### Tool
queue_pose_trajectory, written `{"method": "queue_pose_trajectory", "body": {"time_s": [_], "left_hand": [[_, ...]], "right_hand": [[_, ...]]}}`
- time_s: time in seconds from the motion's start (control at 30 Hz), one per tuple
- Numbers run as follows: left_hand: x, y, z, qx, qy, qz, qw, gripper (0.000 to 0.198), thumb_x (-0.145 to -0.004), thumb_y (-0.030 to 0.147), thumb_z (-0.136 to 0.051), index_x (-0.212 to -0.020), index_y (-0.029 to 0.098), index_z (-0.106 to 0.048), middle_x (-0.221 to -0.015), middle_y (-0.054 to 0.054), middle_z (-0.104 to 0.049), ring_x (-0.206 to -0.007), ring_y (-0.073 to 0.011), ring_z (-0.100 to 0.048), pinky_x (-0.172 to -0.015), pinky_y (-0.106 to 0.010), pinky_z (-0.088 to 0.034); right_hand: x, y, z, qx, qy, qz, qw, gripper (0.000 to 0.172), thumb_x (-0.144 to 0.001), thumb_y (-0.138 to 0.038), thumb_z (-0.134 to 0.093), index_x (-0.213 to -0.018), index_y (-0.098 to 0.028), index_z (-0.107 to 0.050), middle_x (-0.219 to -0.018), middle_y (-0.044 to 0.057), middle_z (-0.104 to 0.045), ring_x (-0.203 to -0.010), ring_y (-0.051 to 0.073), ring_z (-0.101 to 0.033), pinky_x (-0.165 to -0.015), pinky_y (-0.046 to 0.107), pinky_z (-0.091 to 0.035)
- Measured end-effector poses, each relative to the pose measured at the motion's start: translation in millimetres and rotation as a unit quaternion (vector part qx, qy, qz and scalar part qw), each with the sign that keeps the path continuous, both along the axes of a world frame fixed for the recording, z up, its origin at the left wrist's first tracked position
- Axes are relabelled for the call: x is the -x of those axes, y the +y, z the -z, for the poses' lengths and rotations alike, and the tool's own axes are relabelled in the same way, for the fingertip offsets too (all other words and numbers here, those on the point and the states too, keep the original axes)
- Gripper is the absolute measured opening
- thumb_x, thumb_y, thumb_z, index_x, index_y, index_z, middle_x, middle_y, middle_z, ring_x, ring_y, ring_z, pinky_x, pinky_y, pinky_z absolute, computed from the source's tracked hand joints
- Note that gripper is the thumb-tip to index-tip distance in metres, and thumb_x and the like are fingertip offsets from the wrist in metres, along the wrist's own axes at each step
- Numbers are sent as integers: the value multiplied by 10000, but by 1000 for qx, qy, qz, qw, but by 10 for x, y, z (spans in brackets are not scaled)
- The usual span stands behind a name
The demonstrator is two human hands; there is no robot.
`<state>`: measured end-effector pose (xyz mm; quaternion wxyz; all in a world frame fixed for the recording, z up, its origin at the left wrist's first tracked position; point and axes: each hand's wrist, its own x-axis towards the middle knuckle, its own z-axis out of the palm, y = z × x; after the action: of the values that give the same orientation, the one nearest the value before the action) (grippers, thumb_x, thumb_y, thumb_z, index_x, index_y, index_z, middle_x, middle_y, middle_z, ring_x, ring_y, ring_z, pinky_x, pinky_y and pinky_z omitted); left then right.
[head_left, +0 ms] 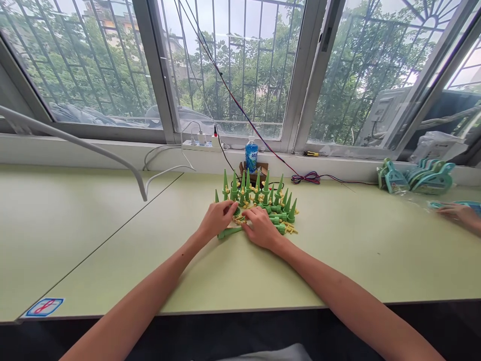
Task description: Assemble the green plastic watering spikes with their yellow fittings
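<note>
A cluster of green cone-shaped plastic spikes [259, 198] with small yellow parts [290, 229] stands on the pale green table [338, 250], near the middle. My left hand [218, 218] is curled at the cluster's front left edge. My right hand [261, 226] lies next to it, fingers closed over the pieces. One green spike [229, 232] lies flat on the table under both hands and seems held between them. What the fingertips pinch is hidden.
A blue drink bottle [251, 156] and a small brown box [259, 170] stand behind the cluster. Red and black cables [306, 177] run from the window. A white power strip [199, 144] sits on the sill. Teal plastic items [417, 176] and another person's hand [460, 214] are at the right.
</note>
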<state>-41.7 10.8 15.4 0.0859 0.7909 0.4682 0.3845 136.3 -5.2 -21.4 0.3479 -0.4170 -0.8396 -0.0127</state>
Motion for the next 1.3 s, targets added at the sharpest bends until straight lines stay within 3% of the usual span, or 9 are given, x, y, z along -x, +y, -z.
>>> {"method": "queue_pose_trajectory", "body": {"time_s": [0.3,0.5,0.6,0.73,0.87,1.0,1.3], "left_hand": [[-22,-55,-114,-9,-80,-40,996,422,-944,453,-382,-615,196,-447,-504,29,-496,-466,-106,-394,-544,-249,-333],[-27,-60,-126,-20,-125,-41,991,380,-947,433,-404,-677,190,-518,-533,23,-526,-501,-108,-493,-546,-226,-378],[-29,-42,-99,-8,-183,-24,983,351,-942,433,-431,-722,191,-559,-527,30,-509,-505,-107,-536,-525,-212,-401],[-47,-9,-48,44,-267,29,962,340,-928,477,-459,-760,200,-562,-462,60,-439,-371,-91,-457,-413,-212,-390],[-75,21,-22,90,-344,79,931,355,-870,525,-540,-742,194,-541,-547,32,-511,-409,-118,-537,-348,-228,-421],[-90,24,-14,113,-371,103,916,357,-844,530,-579,-743,190,-539,-531,34,-526,-396,-132,-555,-353,-252,-468],[-149,-21,53,144,-347,122,919,334,-818,513,-626,-795,179,-618,-531,22,-613,-461,-159,-634,-450,-262,-545]], "right_hand": [[60,52,34,-6,-8,-18,1000,127,-924,-251,-553,-991,-188,-640,-960,85,-615,-953,224,-506,-851,360,-403],[103,20,1,2,-21,-33,999,229,-978,-275,-459,-1064,-196,-656,-1049,90,-634,-1006,223,-487,-899,374,-379],[110,-10,-20,19,-35,-45,998,297,-999,-338,-418,-1155,-215,-639,-1166,93,-609,-1112,232,-456,-952,392,-356],[111,-46,-42,31,-67,-43,996,368,-1014,-407,-351,-1220,-257,-617,-1291,95,-538,-1212,245,-404,-1006,423,-323],[118,-62,-54,46,-97,-51,993,387,-1023,-425,-304,-1191,-284,-623,-1375,74,-478,-1272,249,-360,-1034,440,-294],[121,-56,-57,52,-107,-64,991,382,-1029,-412,-293,-1141,-268,-629,-1326,52,-527,-1253,236,-371,-1038,436,-281],[158,-69,-81,40,-119,-62,990,359,-1016,-416,-340,-1077,-193,-614,-1094,97,-605,-1120,236,-440,-976,433,-316]]}}
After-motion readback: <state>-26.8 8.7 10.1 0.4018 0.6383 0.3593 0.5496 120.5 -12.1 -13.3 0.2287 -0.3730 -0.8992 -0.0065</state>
